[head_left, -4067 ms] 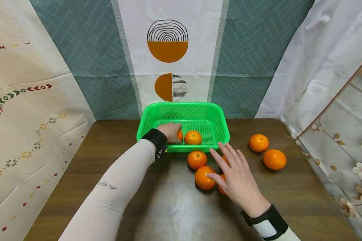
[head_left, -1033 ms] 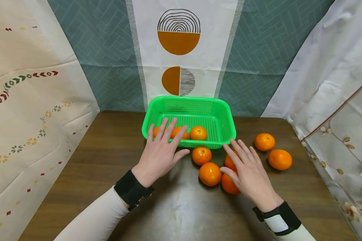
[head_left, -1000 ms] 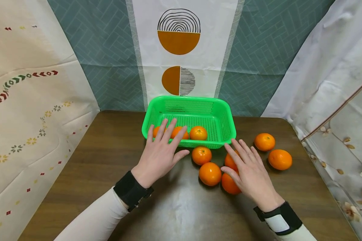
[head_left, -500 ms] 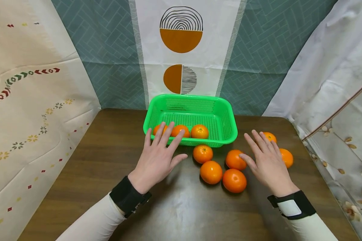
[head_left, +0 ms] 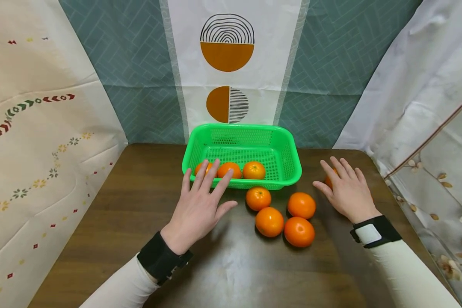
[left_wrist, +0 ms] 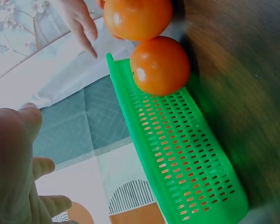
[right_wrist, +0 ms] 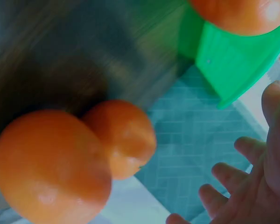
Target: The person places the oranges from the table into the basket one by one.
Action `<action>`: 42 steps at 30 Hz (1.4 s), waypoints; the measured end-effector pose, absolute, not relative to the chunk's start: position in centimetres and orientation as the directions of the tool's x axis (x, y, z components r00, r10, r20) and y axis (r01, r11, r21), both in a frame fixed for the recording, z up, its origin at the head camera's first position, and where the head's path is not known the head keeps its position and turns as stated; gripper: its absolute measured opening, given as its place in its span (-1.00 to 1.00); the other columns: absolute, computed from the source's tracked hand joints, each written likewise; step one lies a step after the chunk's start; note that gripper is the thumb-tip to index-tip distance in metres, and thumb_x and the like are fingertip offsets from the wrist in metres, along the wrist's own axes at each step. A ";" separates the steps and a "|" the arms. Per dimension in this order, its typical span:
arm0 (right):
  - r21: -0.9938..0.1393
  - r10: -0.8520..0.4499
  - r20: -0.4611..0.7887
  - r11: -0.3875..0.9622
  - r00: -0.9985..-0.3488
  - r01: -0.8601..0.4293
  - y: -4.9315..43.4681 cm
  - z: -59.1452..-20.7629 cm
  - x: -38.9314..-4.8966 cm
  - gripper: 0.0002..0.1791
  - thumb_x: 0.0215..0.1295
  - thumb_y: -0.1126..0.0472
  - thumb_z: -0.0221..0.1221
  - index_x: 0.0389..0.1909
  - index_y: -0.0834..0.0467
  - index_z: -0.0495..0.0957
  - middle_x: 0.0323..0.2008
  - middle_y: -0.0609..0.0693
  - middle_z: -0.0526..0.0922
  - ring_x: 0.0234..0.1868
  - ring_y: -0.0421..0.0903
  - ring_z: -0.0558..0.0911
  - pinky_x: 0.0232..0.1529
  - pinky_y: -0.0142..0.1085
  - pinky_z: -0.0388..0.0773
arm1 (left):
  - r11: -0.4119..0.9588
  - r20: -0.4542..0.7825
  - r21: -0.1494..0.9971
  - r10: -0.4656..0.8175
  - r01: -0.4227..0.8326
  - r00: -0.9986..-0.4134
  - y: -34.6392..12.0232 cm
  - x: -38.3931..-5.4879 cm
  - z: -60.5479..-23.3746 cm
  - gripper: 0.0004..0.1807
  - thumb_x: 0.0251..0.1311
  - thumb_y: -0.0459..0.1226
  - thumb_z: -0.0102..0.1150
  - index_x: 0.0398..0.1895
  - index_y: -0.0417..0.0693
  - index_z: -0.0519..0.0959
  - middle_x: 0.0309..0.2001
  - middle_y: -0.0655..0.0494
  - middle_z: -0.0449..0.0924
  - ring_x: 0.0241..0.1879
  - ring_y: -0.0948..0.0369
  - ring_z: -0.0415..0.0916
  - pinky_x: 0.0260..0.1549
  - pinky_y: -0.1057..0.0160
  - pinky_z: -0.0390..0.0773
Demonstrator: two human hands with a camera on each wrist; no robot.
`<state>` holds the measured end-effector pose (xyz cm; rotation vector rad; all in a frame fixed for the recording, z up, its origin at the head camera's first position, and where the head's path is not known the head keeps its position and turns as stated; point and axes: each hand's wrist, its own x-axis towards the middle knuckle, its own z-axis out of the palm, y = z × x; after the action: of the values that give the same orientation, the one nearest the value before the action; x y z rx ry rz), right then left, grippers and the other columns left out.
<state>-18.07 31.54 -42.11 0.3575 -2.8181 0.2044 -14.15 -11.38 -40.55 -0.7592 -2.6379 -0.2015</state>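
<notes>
My left hand point(head_left: 196, 209), fingers spread and holding nothing, hovers before the near left side of a green plastic basket point(head_left: 288, 149). Inside the basket, along its near wall, three oranges sit in a row, one of them an orange point(head_left: 254, 170) with its stem end up. My right hand point(head_left: 348, 190) is spread above two oranges at the right of the table, hiding most of them. Those two, a nearer orange point(right_wrist: 51, 168) and a farther orange point(right_wrist: 123, 140), appear in the right wrist view, with the fingers point(right_wrist: 231, 177) apart from them.
Several loose oranges cluster in front of the basket, among them an orange point(head_left: 269, 222) and another orange point(head_left: 299, 232). All rest on a brown wooden table point(head_left: 231, 273). Patterned cloths point(head_left: 323, 77) hang behind the table and along both sides.
First my left hand left an orange in the basket and drew back, fingers spread. Then my right hand moved from above the front cluster rightward over the two right oranges.
</notes>
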 end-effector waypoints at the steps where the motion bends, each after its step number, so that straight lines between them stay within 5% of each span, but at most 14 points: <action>1: -0.097 -0.219 0.295 0.962 -0.930 -0.257 31.7 -42.1 -18.3 -0.17 0.60 -0.19 0.29 0.65 0.22 0.36 0.61 0.41 0.29 0.65 0.45 0.17 0.51 0.52 0.07 | 0.843 0.408 0.029 0.481 0.537 -0.777 -11.4 -14.1 -40.5 -0.13 0.58 0.26 0.16 0.78 0.13 0.25 0.76 -0.16 0.04 0.75 -0.19 -0.10 0.59 -0.47 -0.10; 23: 0.031 -0.177 0.111 0.984 -0.978 -0.175 33.1 -42.8 -22.1 -0.20 0.63 -0.26 0.21 0.60 0.21 0.39 0.53 0.51 0.30 0.56 0.51 0.23 0.27 0.52 0.43 | 0.834 0.467 0.040 0.471 0.550 -0.748 -11.9 -14.2 -40.6 -0.16 0.55 0.23 0.23 0.74 0.08 0.34 0.72 -0.22 0.14 0.70 -0.28 0.02 0.54 -0.53 0.04; 32: 0.075 -0.146 0.003 0.987 -0.989 -0.145 33.2 -42.0 -22.7 -0.18 0.61 -0.25 0.24 0.60 0.21 0.38 0.51 0.51 0.29 0.48 0.59 0.28 0.00 0.48 0.63 | 0.841 0.460 0.046 0.462 0.539 -0.759 -12.0 -14.3 -40.9 -0.16 0.55 0.23 0.22 0.73 0.09 0.35 0.71 -0.22 0.15 0.71 -0.26 0.00 0.54 -0.51 0.05; 42: 0.064 -0.120 -0.118 0.990 -0.986 -0.128 33.7 -42.4 -23.4 -0.14 0.58 -0.23 0.27 0.64 0.21 0.32 0.48 0.55 0.26 0.41 0.67 0.31 0.03 0.55 0.59 | 0.842 0.459 0.047 0.460 0.538 -0.760 -12.2 -14.2 -41.1 -0.15 0.55 0.23 0.23 0.74 0.10 0.32 0.71 -0.21 0.15 0.71 -0.26 0.01 0.53 -0.52 0.05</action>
<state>-23.42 33.67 -42.40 0.2024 -3.2469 -0.1168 -14.25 -12.16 -41.13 -0.7388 -2.5827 -0.2435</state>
